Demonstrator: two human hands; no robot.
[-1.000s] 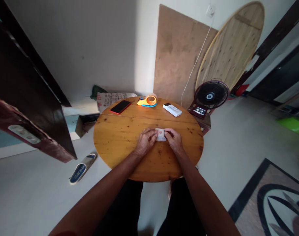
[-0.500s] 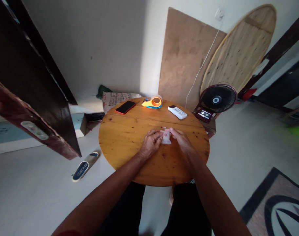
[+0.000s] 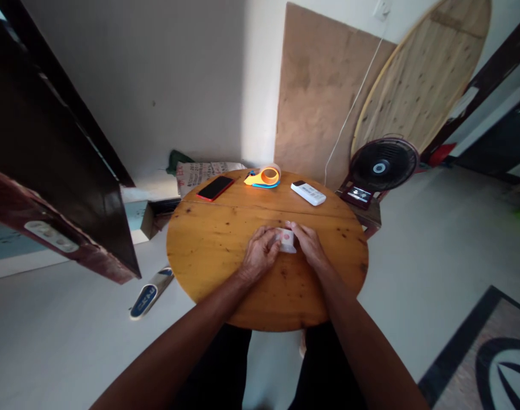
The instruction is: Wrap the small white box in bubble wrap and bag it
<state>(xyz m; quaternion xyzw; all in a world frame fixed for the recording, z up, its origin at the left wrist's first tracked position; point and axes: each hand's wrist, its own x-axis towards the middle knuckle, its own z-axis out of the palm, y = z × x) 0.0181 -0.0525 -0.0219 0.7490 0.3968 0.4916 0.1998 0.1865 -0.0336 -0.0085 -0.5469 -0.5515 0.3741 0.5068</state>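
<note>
Between my two hands, over the middle of the round wooden table (image 3: 212,245), is a small whitish packet (image 3: 287,240) with a see-through plastic edge and a reddish round mark. My left hand (image 3: 260,250) is closed on the packet's left side, thumb and fingers pinching it. My right hand (image 3: 309,241) grips its upper right side between bent fingers. The fingertips cover part of the packet, so its full shape is hidden.
Along the table's far side lie a red-edged phone (image 3: 216,188), an orange tape dispenser (image 3: 263,177) and a white device (image 3: 308,193). A fan (image 3: 379,167) stands beyond the right edge. A slipper (image 3: 151,295) lies on the floor at left, near a dark door (image 3: 54,148).
The packet now faces me more fully, and its reddish mark shows more clearly. My right hand has shifted slightly toward the left. The view has tilted a little.
</note>
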